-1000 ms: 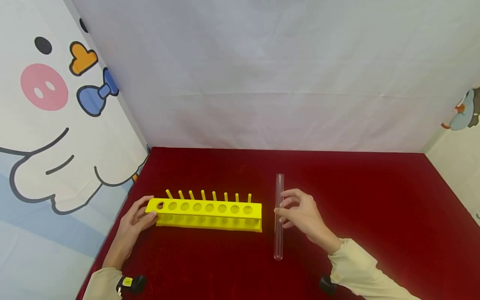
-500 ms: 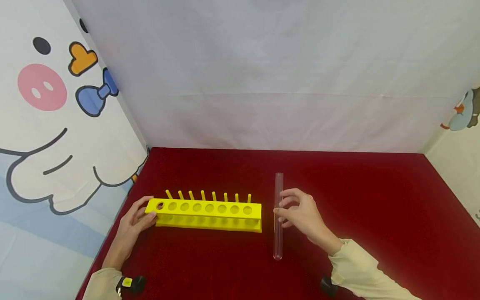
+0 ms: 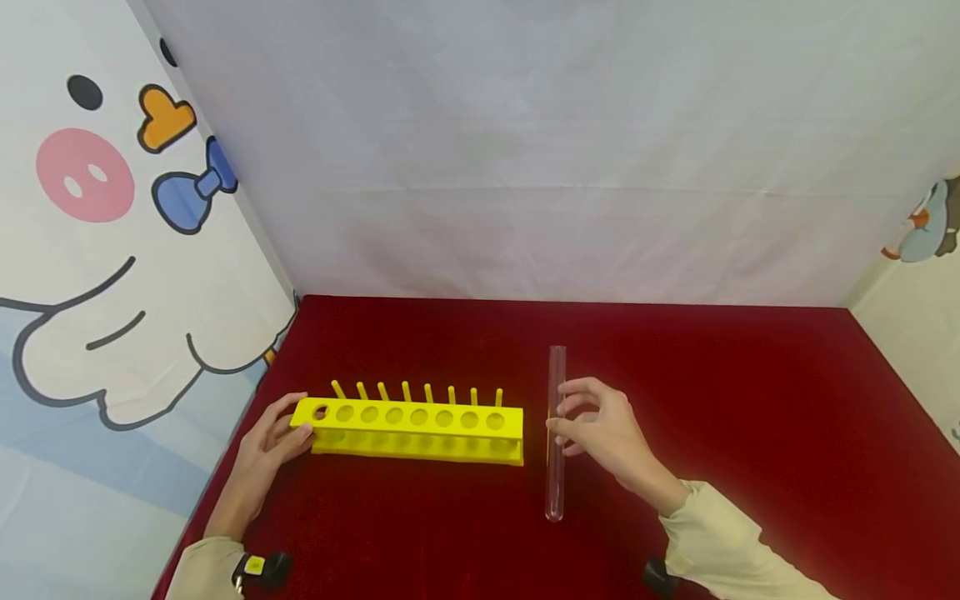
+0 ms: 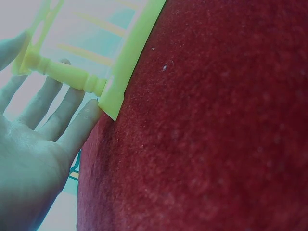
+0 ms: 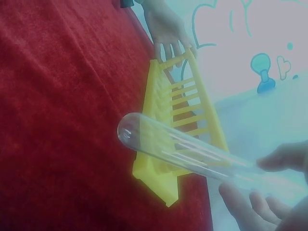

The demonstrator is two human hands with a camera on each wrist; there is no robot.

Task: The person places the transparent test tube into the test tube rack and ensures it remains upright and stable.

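A yellow test tube rack point(image 3: 420, 430) stands on the red cloth, with a row of round holes on top and several pegs along its back. My left hand point(image 3: 257, 458) holds its left end, thumb at the front top edge; in the left wrist view the fingers lie against the rack's end post point(image 4: 67, 74). To the right of the rack, my right hand point(image 3: 611, 433) pinches a clear glass test tube point(image 3: 554, 487) around its middle. The tube's rounded end points toward me, and in the right wrist view that end point(image 5: 129, 132) appears raised off the cloth.
The dark red cloth point(image 3: 735, 400) covers the table. A white curtain point(image 3: 562, 150) hangs behind it, and a cartoon-printed sheet point(image 3: 112, 283) borders the left side. Another printed sheet point(image 3: 915, 333) is at the right edge.
The test tube and right hand have shifted very slightly to the left. The rack and left hand look unmoved.
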